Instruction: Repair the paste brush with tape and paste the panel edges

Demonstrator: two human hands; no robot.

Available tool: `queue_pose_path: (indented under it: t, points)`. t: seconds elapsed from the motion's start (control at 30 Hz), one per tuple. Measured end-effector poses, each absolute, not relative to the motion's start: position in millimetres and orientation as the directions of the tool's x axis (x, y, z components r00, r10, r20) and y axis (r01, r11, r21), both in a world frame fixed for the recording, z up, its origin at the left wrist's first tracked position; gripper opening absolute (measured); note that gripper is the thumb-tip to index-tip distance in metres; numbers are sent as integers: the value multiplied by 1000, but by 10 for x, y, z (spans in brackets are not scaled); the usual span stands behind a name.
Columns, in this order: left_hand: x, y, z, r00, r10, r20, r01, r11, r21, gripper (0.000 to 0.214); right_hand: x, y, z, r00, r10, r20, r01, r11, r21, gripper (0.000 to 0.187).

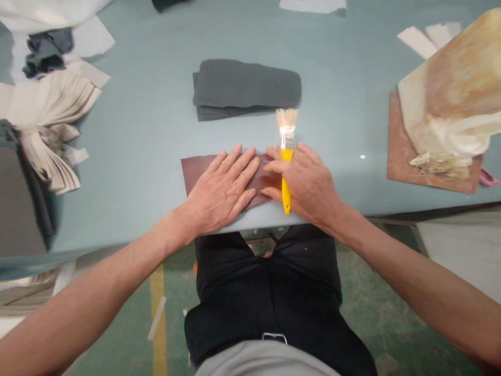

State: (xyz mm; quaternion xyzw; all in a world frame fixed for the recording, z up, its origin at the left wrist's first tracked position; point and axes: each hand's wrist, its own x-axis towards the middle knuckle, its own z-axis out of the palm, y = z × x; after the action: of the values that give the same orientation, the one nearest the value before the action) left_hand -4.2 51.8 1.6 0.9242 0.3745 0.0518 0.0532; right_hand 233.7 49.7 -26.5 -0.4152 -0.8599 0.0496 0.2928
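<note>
A grey shirt [262,360] and black trousers [270,297] front the desk [344,94], where a brown sheet [198,171] lies close to the near edge, a strip of desktop separating it from a folded grey stack [248,83] beyond. The left hand [225,193] lies flat on the sheet, fingers slightly spread; the right hand [313,180], half-curled at the sheet's right end, grasps a yellow-handled brush [287,177], bristles pointing away.

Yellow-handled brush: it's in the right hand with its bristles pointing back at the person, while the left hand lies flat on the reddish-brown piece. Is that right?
Not quite: the head view shows the bristles pointing the other way, toward the dark grey material. The brush is in the right hand, and the left hand lies flat on the reddish-brown piece.
</note>
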Motion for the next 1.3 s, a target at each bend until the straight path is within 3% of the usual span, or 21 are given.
queue_pose_path:
  t: [0.17, 0.3, 0.5, 0.63, 0.73, 0.83, 1.1, 1.3]
  points:
    - [-51, 525, 5, 726, 687, 43, 680, -725, 109, 68, 2425, 437, -297, -487, 750, 448, 684, 646, -339, 11]
    - [-60, 545, 27, 764, 645, 27, 640, -762, 96, 77, 2490, 479, -354, -503, 686, 526, 574, 720, -391, 25]
    - [-33, 455, 57, 852, 524, -9, 523, -848, 84, 78, 2481, 495, -357, -389, 818, 423, 640, 570, -515, 29]
    - [-6, 372, 71, 881, 473, -22, 474, -879, 57, 66, 2469, 474, -373, -355, 820, 449, 617, 566, -547, 27]
    - [-3, 357, 83, 900, 434, -37, 436, -898, 55, 73, 2467, 477, -403, -349, 801, 486, 603, 589, -538, 24]
    - [-10, 359, 94, 910, 412, -44, 414, -907, 73, 79, 2466, 496, -435, -340, 785, 517, 600, 605, -523, 23]
    - [-61, 384, 94, 944, 328, -35, 329, -931, 158, 72, 2471, 518, -454, -348, 724, 595, 544, 673, -501, 21]
    - [-182, 438, 131, 954, 285, 91, 246, -922, 299, 71, 2449, 481, -349, -189, 713, 675, 498, 662, -560, 16]
